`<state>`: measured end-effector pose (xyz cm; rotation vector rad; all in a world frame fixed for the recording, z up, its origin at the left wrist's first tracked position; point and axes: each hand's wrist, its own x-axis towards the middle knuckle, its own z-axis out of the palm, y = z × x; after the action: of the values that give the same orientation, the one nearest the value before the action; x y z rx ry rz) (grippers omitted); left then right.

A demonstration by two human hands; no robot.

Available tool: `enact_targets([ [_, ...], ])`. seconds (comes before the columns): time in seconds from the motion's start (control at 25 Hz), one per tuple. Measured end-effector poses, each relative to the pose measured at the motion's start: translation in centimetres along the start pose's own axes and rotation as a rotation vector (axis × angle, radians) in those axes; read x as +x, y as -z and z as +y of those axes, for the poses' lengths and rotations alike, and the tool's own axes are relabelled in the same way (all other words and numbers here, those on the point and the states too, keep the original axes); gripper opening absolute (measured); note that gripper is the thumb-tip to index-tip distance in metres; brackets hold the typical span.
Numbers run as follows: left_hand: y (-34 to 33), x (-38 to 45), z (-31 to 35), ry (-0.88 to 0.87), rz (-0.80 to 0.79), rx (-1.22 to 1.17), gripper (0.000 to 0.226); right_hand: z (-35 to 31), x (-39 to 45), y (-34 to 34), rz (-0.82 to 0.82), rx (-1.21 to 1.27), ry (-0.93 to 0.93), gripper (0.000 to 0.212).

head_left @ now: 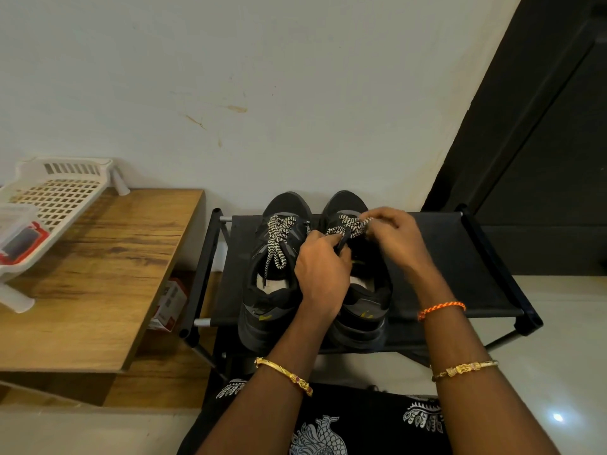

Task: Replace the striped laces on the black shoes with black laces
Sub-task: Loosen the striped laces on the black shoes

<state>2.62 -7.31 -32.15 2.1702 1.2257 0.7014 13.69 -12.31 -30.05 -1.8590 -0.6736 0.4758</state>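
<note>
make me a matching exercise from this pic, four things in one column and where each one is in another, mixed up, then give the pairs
Things:
1. white plastic basket
2. right shoe
3. red and white box
4. left shoe

Places:
A. under the wooden table
B. on the black rack, both hands at its striped lace
C. on top of the wooden table
D. on the black rack, untouched, striped lace still tied

Pairs: 1-C, 2-B, 3-A, 4-D

The left hand and right hand both pinch the striped lace on the right shoe. The wooden table stands left of the black rack.
</note>
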Motion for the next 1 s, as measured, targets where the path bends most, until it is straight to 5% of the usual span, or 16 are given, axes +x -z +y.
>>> enact_targets([
  [0.12, -0.1, 0.1, 0.0, 0.014, 0.011, -0.021, 0.021, 1.0, -0.5, -0.5, -0.047, -0.691, 0.268, 0.021],
  [0.32, 0.0, -0.1, 0.2, 0.017, 0.017, -0.034, 0.023, 1.3, -0.3, -0.8, -0.002, -0.568, 0.323, 0.011],
  [0.48, 0.1, -0.1, 0.3, 0.018, 0.020, -0.007, 0.027, 1.1, -0.2, -0.4, 0.036, -0.104, 0.221, 0.007],
  [0.64, 0.1, -0.2, 0.3, 0.006, 0.014, -0.011, 0.026, 0.3, 0.2, 1.7, 0.104, 0.872, -0.053, 0.019],
  [0.72, 0.2, -0.2, 0.2, 0.007, 0.012, -0.012, 0.025, 0.6, 0.5, 2.4, 0.182, 1.167, -0.229, 0.020],
  [0.76, 0.2, -0.2, 0.2, 0.009, 0.011, -0.014, 0.024, 0.7, 0.5, 2.3, 0.236, 1.078, -0.264, 0.018],
  [0.84, 0.1, -0.1, 0.2, 0.009, 0.009, -0.021, 0.024, 0.9, 0.4, 1.4, 0.276, 0.485, -0.115, 0.009],
  [1.0, 0.2, -0.1, 0.2, 0.007, 0.011, -0.019, 0.023, 1.2, 0.2, -0.6, 0.009, -0.436, 0.294, 0.007],
])
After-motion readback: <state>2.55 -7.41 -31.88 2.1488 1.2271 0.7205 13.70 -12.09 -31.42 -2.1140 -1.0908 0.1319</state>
